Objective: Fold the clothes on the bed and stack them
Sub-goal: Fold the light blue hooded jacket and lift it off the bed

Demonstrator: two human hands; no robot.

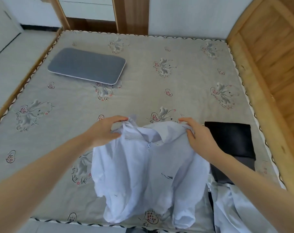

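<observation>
A pale blue zip jacket point(142, 174) hangs lifted above the near part of the bed point(142, 91), its front with the zipper facing me. My left hand point(105, 130) pinches the left shoulder and my right hand point(196, 135) grips the right shoulder. The sleeves and hem droop toward the bed's near edge. To the right lies a folded black garment point(230, 137) stacked on a folded dark grey one point(243, 165). More pale, unfolded clothing point(232, 209) is heaped at the near right corner.
A grey-blue flat pillow point(87, 65) lies at the far left of the patterned mattress. A wooden bed frame point(267, 64) runs along the right side, and a wall with wooden cabinets stands behind the bed.
</observation>
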